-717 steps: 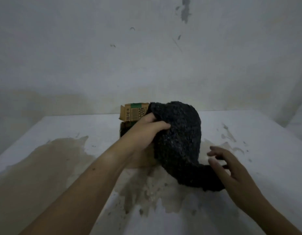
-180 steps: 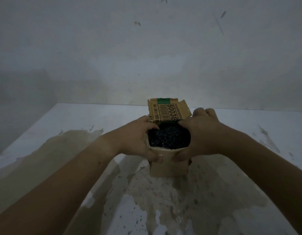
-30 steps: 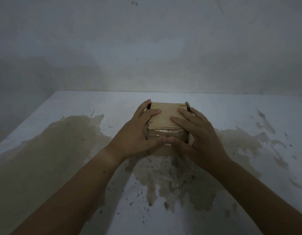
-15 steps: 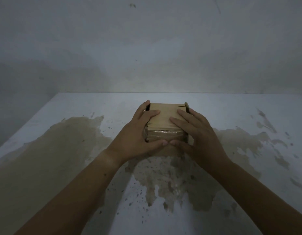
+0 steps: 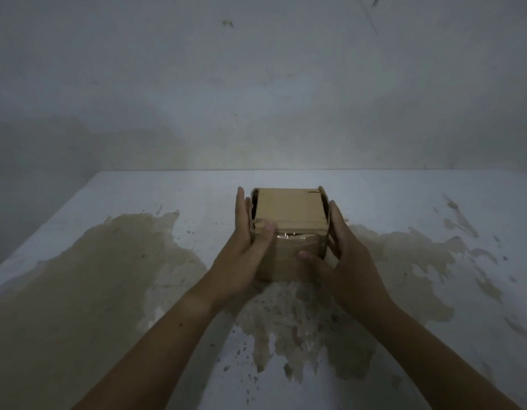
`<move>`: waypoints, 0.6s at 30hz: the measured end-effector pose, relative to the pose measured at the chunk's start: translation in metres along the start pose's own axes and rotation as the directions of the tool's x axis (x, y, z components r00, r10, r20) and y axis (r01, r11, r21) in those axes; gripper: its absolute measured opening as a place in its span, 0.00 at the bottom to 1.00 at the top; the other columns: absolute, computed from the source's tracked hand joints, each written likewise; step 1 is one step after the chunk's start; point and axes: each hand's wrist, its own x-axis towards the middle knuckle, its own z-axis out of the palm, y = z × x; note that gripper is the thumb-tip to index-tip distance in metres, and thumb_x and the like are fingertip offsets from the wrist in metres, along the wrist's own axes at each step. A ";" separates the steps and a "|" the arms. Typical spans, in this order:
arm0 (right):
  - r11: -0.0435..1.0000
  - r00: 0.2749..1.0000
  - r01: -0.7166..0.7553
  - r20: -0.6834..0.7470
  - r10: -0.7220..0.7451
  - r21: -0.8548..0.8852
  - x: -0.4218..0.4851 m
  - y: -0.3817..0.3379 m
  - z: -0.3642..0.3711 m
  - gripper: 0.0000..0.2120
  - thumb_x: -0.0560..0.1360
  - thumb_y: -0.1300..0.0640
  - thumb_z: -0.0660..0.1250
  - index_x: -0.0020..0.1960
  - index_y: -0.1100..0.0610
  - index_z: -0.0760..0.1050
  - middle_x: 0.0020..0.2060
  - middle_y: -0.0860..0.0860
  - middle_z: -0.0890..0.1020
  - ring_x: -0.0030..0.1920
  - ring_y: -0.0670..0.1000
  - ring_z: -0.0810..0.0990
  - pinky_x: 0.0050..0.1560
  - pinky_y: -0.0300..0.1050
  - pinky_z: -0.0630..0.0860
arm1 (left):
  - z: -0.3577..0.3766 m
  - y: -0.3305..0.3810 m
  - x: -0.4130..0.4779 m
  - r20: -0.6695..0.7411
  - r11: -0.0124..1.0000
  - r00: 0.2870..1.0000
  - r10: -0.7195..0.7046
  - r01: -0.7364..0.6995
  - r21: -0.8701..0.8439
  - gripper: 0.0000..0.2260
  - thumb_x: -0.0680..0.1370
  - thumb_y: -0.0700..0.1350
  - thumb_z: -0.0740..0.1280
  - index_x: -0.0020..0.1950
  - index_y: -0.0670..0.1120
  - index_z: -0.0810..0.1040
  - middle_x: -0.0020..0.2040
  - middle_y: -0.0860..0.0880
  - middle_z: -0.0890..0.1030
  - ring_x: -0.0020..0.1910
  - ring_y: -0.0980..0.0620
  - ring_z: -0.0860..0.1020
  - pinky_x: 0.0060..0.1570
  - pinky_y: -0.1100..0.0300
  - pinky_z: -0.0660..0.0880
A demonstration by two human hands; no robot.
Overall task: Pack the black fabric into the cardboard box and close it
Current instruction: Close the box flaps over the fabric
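A small brown cardboard box (image 5: 289, 211) stands in the middle of the white table (image 5: 404, 196), its top flaps folded down flat. The black fabric is hidden inside; only dark slits show at the flap edges. My left hand (image 5: 244, 250) presses flat against the box's left side, thumb on the front top edge. On the other side, my right hand (image 5: 342, 261) cups the right wall, its thumb on the lower front face. A strip of clear tape glints across the front.
Large tan stains (image 5: 108, 276) spread over the table on the left, the front and the right. A bare grey wall (image 5: 256, 84) rises just behind the table's far edge. The left table edge runs diagonally at the frame's left.
Both hands have slid off the box's top, where they pressed the flaps, to its left and right sides. The flaps stay down.
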 end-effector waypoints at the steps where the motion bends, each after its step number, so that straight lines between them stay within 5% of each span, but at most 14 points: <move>1: 1.000 1.000 -0.002 0.005 0.002 -0.011 0.000 0.000 0.000 0.46 0.72 0.50 0.72 0.77 0.39 0.45 0.73 0.37 0.63 0.71 0.41 0.67 0.68 0.45 0.71 | 0.001 0.000 0.001 0.000 1.000 1.000 0.007 -0.007 0.012 0.39 0.73 0.69 0.57 0.76 0.69 0.35 0.80 0.59 0.55 0.75 0.56 0.64 0.71 0.52 0.67; 5: 0.995 0.999 0.002 0.036 0.001 -0.100 0.001 0.001 0.000 0.44 0.73 0.43 0.69 0.79 0.44 0.44 0.74 0.45 0.66 0.70 0.47 0.70 0.65 0.52 0.74 | 0.003 -0.002 0.004 0.004 0.994 0.997 0.082 -0.082 0.074 0.42 0.74 0.62 0.68 0.79 0.63 0.44 0.74 0.64 0.63 0.68 0.67 0.68 0.65 0.64 0.72; 11: 0.990 0.999 0.034 0.041 -0.029 -0.136 0.002 -0.003 -0.004 0.45 0.71 0.41 0.68 0.77 0.41 0.43 0.69 0.34 0.63 0.66 0.40 0.69 0.65 0.37 0.69 | 0.002 -0.003 0.004 -0.003 0.989 0.998 0.066 -0.065 0.130 0.45 0.73 0.66 0.64 0.79 0.62 0.37 0.78 0.60 0.59 0.71 0.61 0.67 0.66 0.65 0.69; 15: 0.997 1.000 0.001 0.024 0.001 -0.080 0.004 0.002 -0.002 0.44 0.71 0.38 0.67 0.78 0.43 0.46 0.70 0.44 0.71 0.65 0.44 0.74 0.62 0.46 0.76 | 0.005 -0.001 0.005 -0.020 1.000 1.000 0.022 -0.023 -0.010 0.36 0.76 0.64 0.61 0.79 0.64 0.45 0.74 0.63 0.64 0.70 0.62 0.68 0.67 0.64 0.68; 18: 0.998 1.000 -0.004 0.016 0.005 -0.066 0.002 0.002 0.000 0.46 0.71 0.45 0.72 0.78 0.42 0.46 0.69 0.43 0.73 0.64 0.43 0.75 0.61 0.46 0.77 | 0.003 0.002 0.007 0.006 0.997 0.999 0.053 -0.054 0.059 0.40 0.75 0.65 0.65 0.79 0.63 0.44 0.74 0.62 0.65 0.69 0.62 0.69 0.65 0.66 0.70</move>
